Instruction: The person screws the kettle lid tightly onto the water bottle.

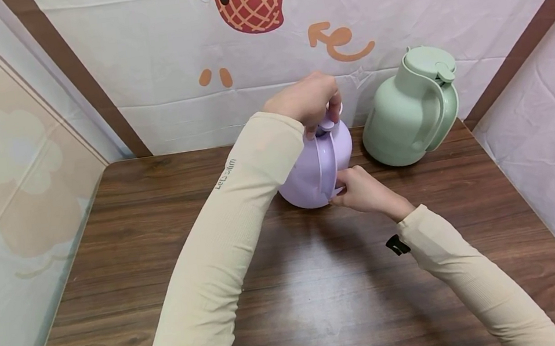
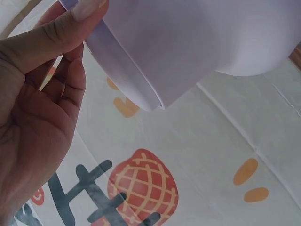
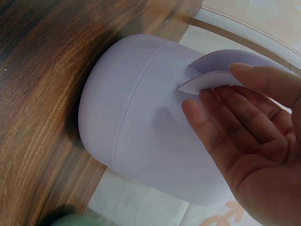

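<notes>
A purple thermos jug [image 1: 305, 184] stands upright at the back of the wooden table, its handle [image 1: 327, 160] facing forward. From above, my left hand [image 1: 307, 102] grips the jug's lid; in the left wrist view the thumb and fingers pinch the lid's rim [image 2: 124, 70]. Low on the jug's side, my right hand [image 1: 364, 192] holds the lower end of the handle. Seen from the right wrist, the thumb lies on one side of the handle's pale inner strip [image 3: 207, 81] and the curled fingers on the other. Most of the lid is hidden beneath my left hand in the head view.
Just right of the purple jug stands a green thermos jug [image 1: 399, 122] with its lid on. A white printed cloth [image 1: 157, 60] hangs behind the table's back edge, and more cloth rises along both sides. The brown wooden tabletop [image 1: 316, 308] extends toward me.
</notes>
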{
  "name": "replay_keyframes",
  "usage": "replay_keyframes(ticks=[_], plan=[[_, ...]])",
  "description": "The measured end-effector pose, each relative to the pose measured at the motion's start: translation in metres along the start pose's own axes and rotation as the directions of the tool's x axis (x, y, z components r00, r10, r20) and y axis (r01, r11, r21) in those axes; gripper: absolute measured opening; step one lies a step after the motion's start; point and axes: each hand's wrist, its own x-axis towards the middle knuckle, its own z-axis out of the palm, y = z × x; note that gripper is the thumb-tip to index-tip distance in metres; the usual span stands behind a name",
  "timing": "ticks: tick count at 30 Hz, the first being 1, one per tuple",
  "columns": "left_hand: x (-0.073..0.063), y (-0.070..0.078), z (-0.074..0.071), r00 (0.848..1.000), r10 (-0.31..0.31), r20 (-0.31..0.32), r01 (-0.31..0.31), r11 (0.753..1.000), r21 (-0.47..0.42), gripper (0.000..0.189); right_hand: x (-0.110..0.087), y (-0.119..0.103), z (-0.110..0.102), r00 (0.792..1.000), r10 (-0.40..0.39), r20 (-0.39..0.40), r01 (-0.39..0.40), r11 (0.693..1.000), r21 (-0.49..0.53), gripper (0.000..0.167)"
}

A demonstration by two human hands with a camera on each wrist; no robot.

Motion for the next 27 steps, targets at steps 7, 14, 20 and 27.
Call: replay_keyframes(ticks=[7, 14, 20, 27], plan=[[0.0002, -0.0008, 0.0009, 1.000, -0.002, -0.010, 0.001, 1.000, -0.010, 0.041, -0.0003, -0.0006, -0.0003, 1.000, -0.005, -0.007, 0.005, 1.000, -0.009, 0.009], [0.0008, -0.0010, 0.0002, 1.000, -0.001, -0.004, 0.001, 1.000, 0.013, 0.041, -0.0007, -0.0013, -0.0004, 1.000, -0.010, -0.010, 0.010, 1.000, -0.011, 0.008], [0.0002, -0.0010, -0.0010, 1.000, 0.000, -0.003, 0.000, 1.000, 0.021, 0.041, 0.0003, -0.0004, 0.0003, 1.000, -0.004, -0.013, 0.003, 1.000, -0.015, 0.008], [-0.0004, -0.0022, -0.0009, 1.000, -0.002, -0.001, 0.002, 1.000, 0.014, 0.038, 0.0003, -0.0009, 0.0007, 1.000, -0.017, -0.017, 0.016, 1.000, -0.017, 0.009]])
